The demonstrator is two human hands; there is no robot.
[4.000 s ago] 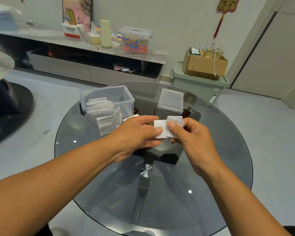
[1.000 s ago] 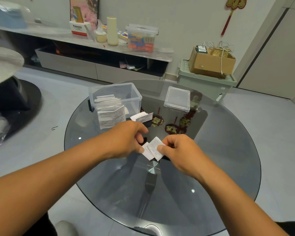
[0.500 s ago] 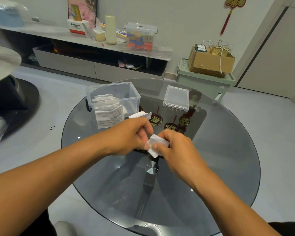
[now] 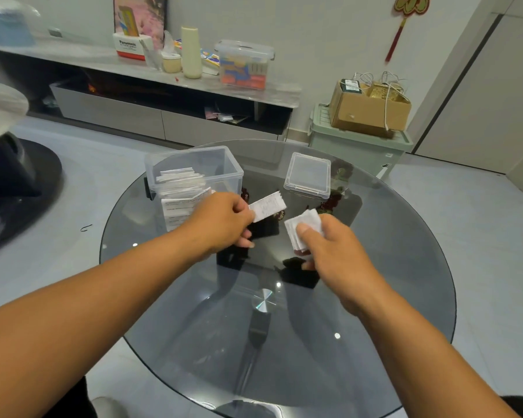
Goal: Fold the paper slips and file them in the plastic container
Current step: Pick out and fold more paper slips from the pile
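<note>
Your hands have parted: right hand [image 4: 320, 251] pinches the folded slip [image 4: 303, 227], left hand [image 4: 224, 220] grasps a fresh receipt slip [image 4: 267, 209] — file, then fold.

Soft, even indoor light is filling the room, and nothing is looking harsh or blown out. The dark glass tabletop [image 4: 390, 267] is mirroring the scene: small bright spots of overhead lamps are glinting on it, and dark reflections are sitting just under the left hand [image 4: 224, 221] and right hand [image 4: 329, 245]. Motion blur is smearing the left edge, where the black round base [image 4: 18, 176] is looking streaked. The wide lens is bending straight lines near the borders and stretching the forearms.
</note>
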